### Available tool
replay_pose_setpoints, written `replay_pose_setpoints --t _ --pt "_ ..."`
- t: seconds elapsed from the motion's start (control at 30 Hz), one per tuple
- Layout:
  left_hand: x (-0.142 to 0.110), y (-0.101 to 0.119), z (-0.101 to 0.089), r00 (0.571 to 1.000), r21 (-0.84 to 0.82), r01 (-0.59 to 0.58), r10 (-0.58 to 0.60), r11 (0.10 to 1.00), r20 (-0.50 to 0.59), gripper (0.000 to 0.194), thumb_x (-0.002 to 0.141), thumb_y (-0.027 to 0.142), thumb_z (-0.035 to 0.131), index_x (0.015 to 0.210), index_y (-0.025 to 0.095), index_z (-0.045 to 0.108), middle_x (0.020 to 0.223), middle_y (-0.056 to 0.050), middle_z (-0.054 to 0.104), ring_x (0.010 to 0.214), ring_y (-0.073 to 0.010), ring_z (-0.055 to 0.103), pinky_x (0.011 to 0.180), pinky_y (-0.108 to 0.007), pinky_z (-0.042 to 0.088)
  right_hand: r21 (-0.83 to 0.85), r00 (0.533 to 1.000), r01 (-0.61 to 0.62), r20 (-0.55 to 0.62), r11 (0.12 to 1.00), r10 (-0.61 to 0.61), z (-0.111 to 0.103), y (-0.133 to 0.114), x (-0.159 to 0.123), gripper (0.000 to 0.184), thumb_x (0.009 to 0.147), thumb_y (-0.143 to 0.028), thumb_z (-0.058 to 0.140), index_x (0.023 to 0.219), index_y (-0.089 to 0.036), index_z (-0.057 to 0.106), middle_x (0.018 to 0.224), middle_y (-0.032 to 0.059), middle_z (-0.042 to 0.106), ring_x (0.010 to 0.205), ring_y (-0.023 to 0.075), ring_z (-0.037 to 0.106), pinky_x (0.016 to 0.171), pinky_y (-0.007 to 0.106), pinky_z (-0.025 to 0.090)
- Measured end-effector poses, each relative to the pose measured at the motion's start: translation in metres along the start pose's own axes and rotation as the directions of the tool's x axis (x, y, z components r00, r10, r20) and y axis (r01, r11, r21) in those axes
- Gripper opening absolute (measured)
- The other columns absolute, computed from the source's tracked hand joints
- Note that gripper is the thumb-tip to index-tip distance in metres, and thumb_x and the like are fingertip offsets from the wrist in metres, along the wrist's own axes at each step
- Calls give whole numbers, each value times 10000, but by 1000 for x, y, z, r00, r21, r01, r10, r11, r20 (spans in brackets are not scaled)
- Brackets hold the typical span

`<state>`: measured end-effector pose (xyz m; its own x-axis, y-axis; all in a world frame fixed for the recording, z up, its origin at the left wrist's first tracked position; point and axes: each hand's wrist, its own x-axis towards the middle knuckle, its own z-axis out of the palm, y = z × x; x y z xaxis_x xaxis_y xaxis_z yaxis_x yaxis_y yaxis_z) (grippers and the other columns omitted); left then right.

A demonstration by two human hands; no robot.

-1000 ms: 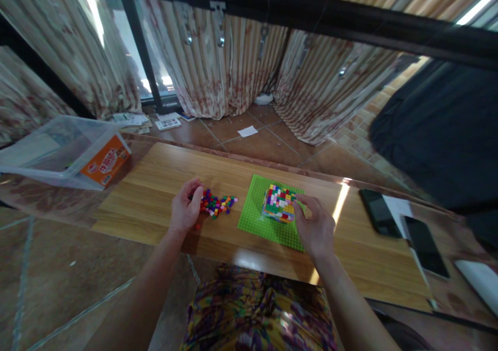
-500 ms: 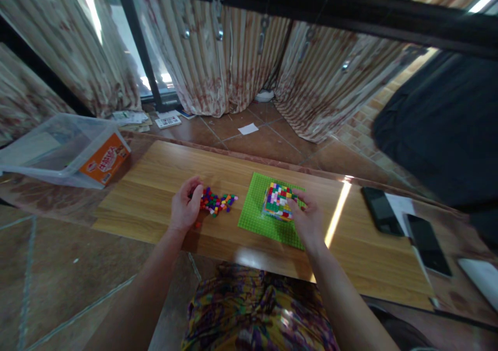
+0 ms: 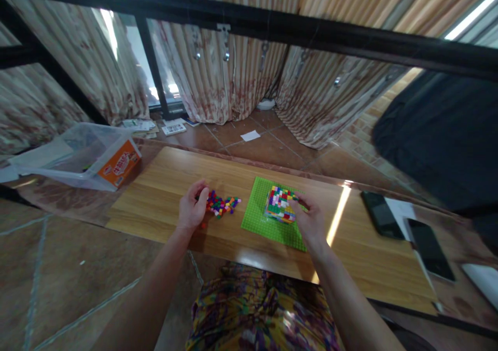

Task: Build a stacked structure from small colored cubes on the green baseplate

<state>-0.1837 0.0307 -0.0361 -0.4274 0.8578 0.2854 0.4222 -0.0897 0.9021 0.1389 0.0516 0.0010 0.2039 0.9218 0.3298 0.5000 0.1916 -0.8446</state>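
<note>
A block built of many-coloured toy bricks (image 3: 280,201) stands on a green studded baseplate (image 3: 254,216). My right hand (image 3: 310,219) is at the block's right side, thumb and fingers closed together over its upper edge. Whatever is between those fingertips is too small to make out. To the left lies a heap of loose small bricks (image 3: 221,204) in mixed colours. Beside the heap's left end is my left hand (image 3: 192,207), its fingers curled toward the thumb; their tips are partly hidden, and I cannot see what they hold. A red brick (image 3: 203,226) lies near that hand's wrist.
The wooden board (image 3: 163,180) carries everything. A clear plastic bin (image 3: 89,177) with an orange label stands left of it. Two dark phones (image 3: 383,213) and white paper (image 3: 400,211) lie at the right. Curtains (image 3: 218,86) hang behind.
The whole view has shifted slightly, so the scene sits a little lower and the left side further right. Both hands keep nearly the same places by the heap and block.
</note>
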Motion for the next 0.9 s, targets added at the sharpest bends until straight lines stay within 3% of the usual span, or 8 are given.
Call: replay_pose_setpoints --t 0.07,0.13,0.2,0.3,0.43,0.57,0.8,0.9 --pt "0 1 0 1000 2 -1 1 1000 4 434 890 483 544 1183 175 634 1054 -97 737 961 -206 703 915 -375 561 -20 997 4 -73 1000 -5 -3 -18 -4 357 848 -463 628 1052 -186 724 1057 117 724 973 257 666 856 445 528" --pt "0 3 0 1000 10 6 -7 1000 6 420 895 467 539 1185 179 633 1060 -93 737 966 -204 703 918 -374 562 -29 995 83 -55 996 -84 -2 -39 -12 276 871 -411 613 1019 -207 724 1060 101 721 976 244 666 882 431 522" --pt "-1 4 0 1000 15 14 -14 1000 -1 414 896 458 540 1185 177 633 1059 -93 738 960 -205 704 916 -380 564 0 984 153 95 988 -152 5 -59 -23 223 916 -360 565 990 -225 726 992 74 738 898 220 679 838 389 534" --pt "-1 5 0 1000 24 10 -10 1000 -5 402 900 452 538 1181 181 636 1059 -95 740 972 -213 702 925 -391 561 48 917 250 308 967 -252 27 -77 -40 210 938 -275 525 961 -237 730 933 57 739 866 206 685 809 350 539" --pt "-3 8 -1 1000 36 4 -3 999 -3 390 924 441 507 1182 178 636 1085 -97 735 1010 -213 695 949 -385 547 53 851 302 435 952 -294 67 -78 -57 227 934 -196 519 909 -239 740 880 51 722 823 196 676 781 326 538" --pt "-4 13 -2 1000 41 3 -4 999 11 393 942 437 480 1194 174 627 1094 -97 732 1012 -212 693 953 -383 540 -20 796 414 492 910 -351 96 -72 -61 214 922 -165 557 937 -251 753 957 64 706 918 216 647 858 353 524" --pt "-4 14 -2 1000 47 0 -1 999 20 370 953 418 475 1187 178 632 1130 -109 726 1044 -222 690 980 -386 530 -94 739 528 539 844 -403 118 -80 -64 89 895 -218 652 906 -232 739 972 79 667 936 246 583 872 394 485" --pt "-5 14 -2 1000 44 1 -1 999 19 364 955 412 477 1191 183 632 1125 -107 726 1039 -218 690 972 -380 533 -175 740 547 558 819 -375 124 -82 -69 55 875 -209 669 902 -214 716 981 90 659 949 263 558 884 414 461"
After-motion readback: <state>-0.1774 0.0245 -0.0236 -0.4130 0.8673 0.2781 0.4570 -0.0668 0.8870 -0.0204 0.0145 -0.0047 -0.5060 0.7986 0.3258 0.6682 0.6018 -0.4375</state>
